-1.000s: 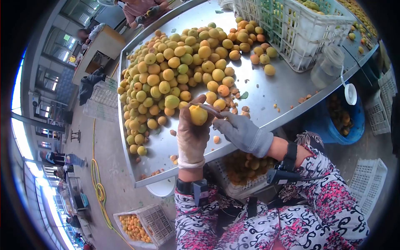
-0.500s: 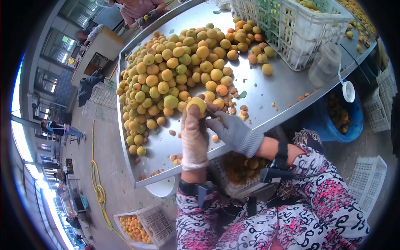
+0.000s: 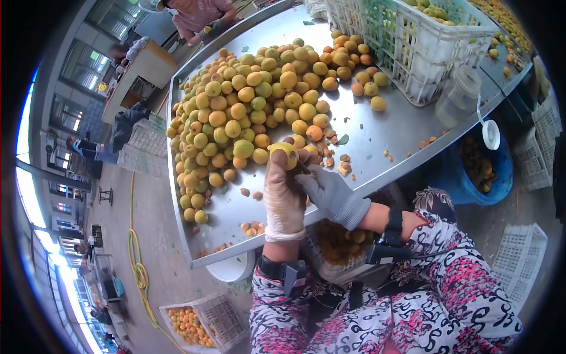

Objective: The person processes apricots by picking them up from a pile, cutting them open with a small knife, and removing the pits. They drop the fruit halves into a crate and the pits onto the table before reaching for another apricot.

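My left hand (image 3: 284,197), in a pale, stained glove, grips a yellow apricot (image 3: 285,154) above the front of the metal table. My right hand (image 3: 330,194), in a grey glove, is closed right beside it. From its fingers a thin dark tool (image 3: 303,169) points toward the fruit; its shape is mostly hidden. Just beyond my hands lies a large heap of yellow-orange apricots (image 3: 236,112), some greenish. Small cut pieces (image 3: 344,165) are scattered to the right of the fruit I hold.
On the metal table (image 3: 401,127) stand a white-green crate (image 3: 413,53) and a clear jar (image 3: 460,97). A blue tub (image 3: 501,177) is below right. Under the edge is a crate of fruit pieces (image 3: 336,268). Another person (image 3: 203,20) works across the table.
Both hands have shifted slightly, the left a little to the right, staying together at the apricot. The fruit appears turned, with a dark area now facing the right hand.
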`<state>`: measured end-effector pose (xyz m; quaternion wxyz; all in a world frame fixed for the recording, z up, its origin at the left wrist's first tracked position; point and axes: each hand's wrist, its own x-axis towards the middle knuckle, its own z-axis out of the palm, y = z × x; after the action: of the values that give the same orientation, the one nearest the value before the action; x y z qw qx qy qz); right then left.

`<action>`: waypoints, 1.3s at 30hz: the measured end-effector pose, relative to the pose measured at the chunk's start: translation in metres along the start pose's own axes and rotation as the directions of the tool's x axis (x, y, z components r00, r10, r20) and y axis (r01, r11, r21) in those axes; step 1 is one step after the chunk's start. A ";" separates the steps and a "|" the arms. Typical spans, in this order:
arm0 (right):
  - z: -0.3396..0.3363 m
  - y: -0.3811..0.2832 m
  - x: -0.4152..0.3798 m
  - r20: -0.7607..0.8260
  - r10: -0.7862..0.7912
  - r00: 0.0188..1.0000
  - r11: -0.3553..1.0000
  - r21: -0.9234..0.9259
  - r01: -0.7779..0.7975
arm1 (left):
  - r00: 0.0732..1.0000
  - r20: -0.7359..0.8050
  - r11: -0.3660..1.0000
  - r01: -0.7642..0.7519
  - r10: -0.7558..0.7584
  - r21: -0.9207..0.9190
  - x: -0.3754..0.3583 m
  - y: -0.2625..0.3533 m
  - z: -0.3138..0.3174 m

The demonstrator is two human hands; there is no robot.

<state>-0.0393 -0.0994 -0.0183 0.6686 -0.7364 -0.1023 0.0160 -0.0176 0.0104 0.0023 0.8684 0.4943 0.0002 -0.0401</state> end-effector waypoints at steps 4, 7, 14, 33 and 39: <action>-0.008 -0.004 0.002 0.045 0.070 0.997 0.968 -0.244 -0.057 | 0.989 -0.111 0.971 0.070 -0.097 -0.226 0.000 -0.004 0.003; -0.018 -0.006 0.008 0.073 0.040 0.997 0.953 -0.301 -0.016 | 0.999 -0.007 0.996 0.034 -0.035 -0.085 0.008 0.007 -0.008; -0.019 -0.010 0.007 0.145 0.088 0.986 0.983 -0.172 -0.062 | 0.989 0.053 0.934 -0.145 0.135 0.326 -0.003 0.016 -0.013; -0.007 -0.001 0.008 0.072 0.000 0.997 0.887 -0.461 0.033 | 0.991 -0.093 0.970 0.076 -0.100 -0.233 0.001 0.004 -0.005; -0.001 0.012 0.010 0.070 -0.015 0.997 0.940 -0.338 0.038 | 0.981 -0.189 0.998 0.048 -0.038 0.050 0.002 0.004 0.004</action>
<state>-0.0277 -0.0994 -0.0286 0.5283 -0.8381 -0.1353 0.0136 -0.0155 0.0089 0.0073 0.8498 0.5189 0.0917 -0.0119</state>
